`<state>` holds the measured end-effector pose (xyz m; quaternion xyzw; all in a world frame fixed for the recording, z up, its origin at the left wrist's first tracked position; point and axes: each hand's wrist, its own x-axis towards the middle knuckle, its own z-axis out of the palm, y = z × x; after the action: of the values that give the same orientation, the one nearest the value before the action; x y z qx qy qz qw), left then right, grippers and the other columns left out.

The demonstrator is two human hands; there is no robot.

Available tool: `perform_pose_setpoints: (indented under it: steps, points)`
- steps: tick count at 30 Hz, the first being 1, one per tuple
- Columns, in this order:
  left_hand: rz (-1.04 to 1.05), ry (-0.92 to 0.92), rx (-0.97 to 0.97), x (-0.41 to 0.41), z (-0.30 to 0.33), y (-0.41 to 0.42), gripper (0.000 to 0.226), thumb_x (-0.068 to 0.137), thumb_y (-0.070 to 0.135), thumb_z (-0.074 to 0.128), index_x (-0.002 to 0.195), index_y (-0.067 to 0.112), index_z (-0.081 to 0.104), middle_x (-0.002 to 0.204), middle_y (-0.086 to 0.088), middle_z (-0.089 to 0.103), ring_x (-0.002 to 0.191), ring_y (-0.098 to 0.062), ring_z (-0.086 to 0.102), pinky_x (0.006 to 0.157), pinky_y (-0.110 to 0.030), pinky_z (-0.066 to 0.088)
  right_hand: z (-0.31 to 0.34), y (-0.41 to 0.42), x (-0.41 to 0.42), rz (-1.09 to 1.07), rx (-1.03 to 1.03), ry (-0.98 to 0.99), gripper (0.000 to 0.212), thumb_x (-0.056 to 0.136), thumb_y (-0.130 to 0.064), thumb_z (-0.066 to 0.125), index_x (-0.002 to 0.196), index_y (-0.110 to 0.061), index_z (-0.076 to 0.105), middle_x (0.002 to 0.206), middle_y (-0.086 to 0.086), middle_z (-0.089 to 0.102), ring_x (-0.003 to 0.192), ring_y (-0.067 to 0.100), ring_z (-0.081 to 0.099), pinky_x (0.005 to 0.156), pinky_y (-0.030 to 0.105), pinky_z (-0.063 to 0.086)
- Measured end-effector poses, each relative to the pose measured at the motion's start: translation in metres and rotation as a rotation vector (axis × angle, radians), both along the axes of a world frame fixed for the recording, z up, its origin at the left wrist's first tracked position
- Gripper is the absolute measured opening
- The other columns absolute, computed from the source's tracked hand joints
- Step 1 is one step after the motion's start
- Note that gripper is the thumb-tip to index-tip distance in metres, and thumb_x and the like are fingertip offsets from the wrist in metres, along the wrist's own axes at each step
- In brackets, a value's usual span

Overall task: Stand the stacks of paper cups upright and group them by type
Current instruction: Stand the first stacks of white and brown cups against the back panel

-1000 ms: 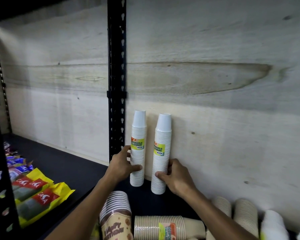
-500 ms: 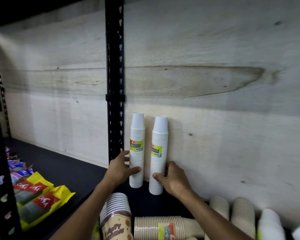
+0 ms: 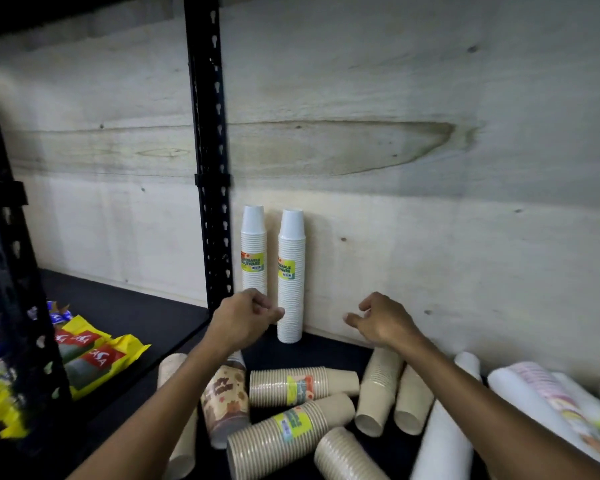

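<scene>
two white cup stacks [image 3: 272, 271] upright against plywood back wall [image 3: 430, 237], just right of black upright post [image 3: 210, 150] | left hand [image 3: 245, 317] and right hand [image 3: 383, 322] loosely curled, holding nothing, either side | labels partly read "WARE" | tan stacks [image 3: 302, 407] lying below

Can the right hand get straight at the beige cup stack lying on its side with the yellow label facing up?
Probably yes. The right hand is empty, and the beige stack lies just below it, its top side uncovered, nothing between them.
</scene>
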<state>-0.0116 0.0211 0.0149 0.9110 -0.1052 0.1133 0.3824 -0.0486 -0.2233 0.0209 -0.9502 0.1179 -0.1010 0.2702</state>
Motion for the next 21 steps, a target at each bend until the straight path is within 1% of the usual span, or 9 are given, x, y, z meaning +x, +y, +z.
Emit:
perform_pose_setpoints:
  steps: [3, 5, 7, 8, 10, 13, 16, 19, 21]
  points:
    - [-0.084, 0.031, 0.074, -0.019, -0.001, -0.03, 0.028, 0.081, 0.052, 0.071, 0.09, 0.026, 0.063, 0.081, 0.014, 0.066, 0.081, -0.009, 0.064, 0.081, -0.031, 0.054, 0.001, -0.026, -0.024, -0.058, -0.03, 0.039, 0.062, 0.088, -0.052, 0.061, 0.132, -0.008, 0.053, 0.137, 0.008, 0.057, 0.127, 0.026, 0.052, 0.099, 0.03, 0.042]
    - [-0.133, 0.045, 0.12, -0.028, -0.005, -0.05, 0.033, 0.079, 0.057, 0.069, 0.092, 0.027, 0.064, 0.085, 0.015, 0.068, 0.086, -0.009, 0.064, 0.084, -0.031, 0.054, 0.0, -0.04, -0.037, -0.098, -0.053, 0.065, 0.06, 0.089, -0.052, 0.059, 0.13, -0.008, 0.054, 0.136, 0.008, 0.057, 0.127, 0.026, 0.051, 0.096, 0.03, 0.041]
    - [-0.184, 0.057, 0.169, -0.036, -0.009, -0.069, 0.041, 0.075, 0.065, 0.066, 0.093, 0.028, 0.065, 0.091, 0.015, 0.069, 0.089, -0.008, 0.064, 0.086, -0.033, 0.054, -0.003, -0.054, -0.048, -0.129, -0.087, 0.1, 0.059, 0.089, -0.054, 0.056, 0.126, -0.008, 0.055, 0.132, 0.009, 0.059, 0.123, 0.028, 0.053, 0.093, 0.03, 0.042]
    - [-0.222, 0.082, 0.192, -0.04, -0.012, -0.078, 0.045, 0.073, 0.068, 0.065, 0.096, 0.029, 0.065, 0.093, 0.014, 0.07, 0.091, -0.007, 0.064, 0.088, -0.034, 0.054, -0.005, -0.06, -0.053, -0.144, -0.108, 0.123, 0.059, 0.089, -0.055, 0.055, 0.124, -0.007, 0.056, 0.13, 0.011, 0.06, 0.121, 0.028, 0.055, 0.092, 0.031, 0.042]
    - [-0.309, 0.155, 0.259, -0.048, -0.018, -0.093, 0.058, 0.07, 0.074, 0.061, 0.107, 0.029, 0.065, 0.102, 0.013, 0.069, 0.098, -0.008, 0.063, 0.092, -0.034, 0.052, -0.01, -0.07, -0.058, -0.166, -0.16, 0.184, 0.064, 0.086, -0.059, 0.051, 0.125, -0.009, 0.054, 0.132, 0.013, 0.058, 0.122, 0.031, 0.053, 0.096, 0.033, 0.043]
    - [-0.397, 0.217, 0.417, -0.057, -0.027, -0.111, 0.082, 0.065, 0.082, 0.056, 0.128, 0.029, 0.056, 0.117, 0.011, 0.066, 0.111, -0.011, 0.06, 0.101, -0.036, 0.046, -0.014, -0.08, -0.062, -0.214, -0.248, 0.288, 0.069, 0.085, -0.065, 0.044, 0.132, -0.014, 0.048, 0.139, 0.012, 0.052, 0.128, 0.036, 0.044, 0.102, 0.04, 0.037]
    - [-0.423, 0.196, 0.612, -0.059, -0.032, -0.121, 0.092, 0.062, 0.089, 0.05, 0.136, 0.034, 0.047, 0.127, 0.009, 0.062, 0.122, -0.017, 0.052, 0.107, -0.043, 0.035, -0.016, -0.082, -0.061, -0.224, -0.305, 0.335, 0.07, 0.086, -0.066, 0.039, 0.135, -0.017, 0.046, 0.141, 0.01, 0.051, 0.131, 0.035, 0.04, 0.104, 0.041, 0.032]
    - [-0.478, 0.229, 0.667, -0.057, -0.035, -0.125, 0.104, 0.058, 0.091, 0.051, 0.144, 0.033, 0.036, 0.135, 0.003, 0.058, 0.127, -0.022, 0.048, 0.11, -0.044, 0.028, -0.019, -0.082, -0.052, -0.222, -0.288, 0.367, 0.075, 0.087, -0.067, 0.037, 0.14, -0.015, 0.04, 0.145, 0.011, 0.047, 0.135, 0.036, 0.036, 0.108, 0.043, 0.029]
    - [-0.503, 0.264, 0.662, -0.055, -0.036, -0.125, 0.109, 0.057, 0.09, 0.054, 0.147, 0.033, 0.03, 0.134, 0.002, 0.058, 0.127, -0.022, 0.048, 0.111, -0.043, 0.027, -0.022, -0.082, -0.045, -0.237, -0.249, 0.383, 0.08, 0.086, -0.068, 0.038, 0.144, -0.013, 0.035, 0.148, 0.011, 0.044, 0.137, 0.035, 0.036, 0.11, 0.044, 0.029]
